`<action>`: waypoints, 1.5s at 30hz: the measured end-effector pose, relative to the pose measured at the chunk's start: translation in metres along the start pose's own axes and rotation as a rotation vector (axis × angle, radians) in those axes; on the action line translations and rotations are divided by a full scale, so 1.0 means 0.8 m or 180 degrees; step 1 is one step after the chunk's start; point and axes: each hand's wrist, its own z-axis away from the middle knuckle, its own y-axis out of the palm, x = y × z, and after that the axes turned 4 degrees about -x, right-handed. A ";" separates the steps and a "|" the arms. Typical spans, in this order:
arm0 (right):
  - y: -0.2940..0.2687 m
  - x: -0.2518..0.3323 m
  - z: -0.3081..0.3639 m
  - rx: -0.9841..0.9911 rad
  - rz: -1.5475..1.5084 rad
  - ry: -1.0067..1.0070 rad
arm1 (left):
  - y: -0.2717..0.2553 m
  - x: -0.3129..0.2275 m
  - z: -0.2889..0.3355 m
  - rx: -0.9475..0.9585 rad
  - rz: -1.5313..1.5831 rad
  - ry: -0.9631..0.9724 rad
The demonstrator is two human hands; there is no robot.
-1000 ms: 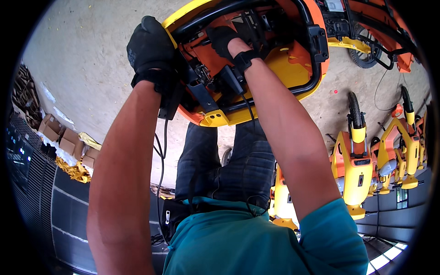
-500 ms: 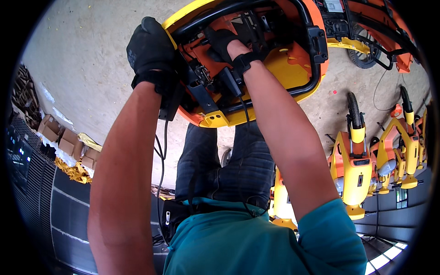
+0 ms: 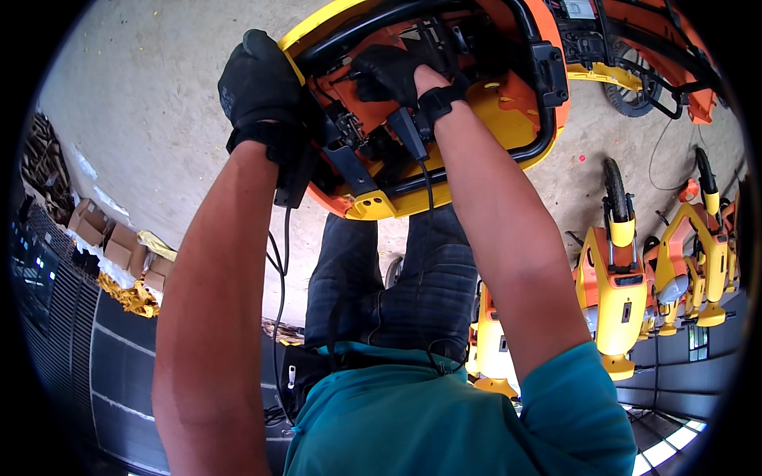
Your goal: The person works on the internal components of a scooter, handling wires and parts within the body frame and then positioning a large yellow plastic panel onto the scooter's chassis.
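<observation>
gloved left hand clamps the orange-yellow housing rim overhead; right hand curls around parts inside. risk: the dangling black cable could snag, or the housing slip.

The orange and yellow plastic vehicle body shell sits at twelve o'clock, above the person's dark-trousered legs. The black-gloved left hand lies on the shell's rim at eleven o'clock; the black-gloved right hand is inside the shell, just right of it. A thin black cable hangs below the left hand. Brown cardboard boxes lie at nine o'clock on the grey concrete floor. A row of yellow and orange machines stands at three o'clock.
</observation>
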 end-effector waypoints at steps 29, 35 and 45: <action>0.016 0.014 -0.026 -0.0216 0.3288 -0.0538 | -0.008 0.005 -0.004 0.0201 0.0785 -0.0872; -0.007 -0.014 -0.022 0.0080 0.1043 -0.0283 | -0.002 -0.001 0.001 0.0118 0.0552 -0.0589; 0.011 -0.013 -0.033 -0.0200 0.1869 -0.0189 | -0.009 0.008 0.000 -0.0105 -0.0240 0.0121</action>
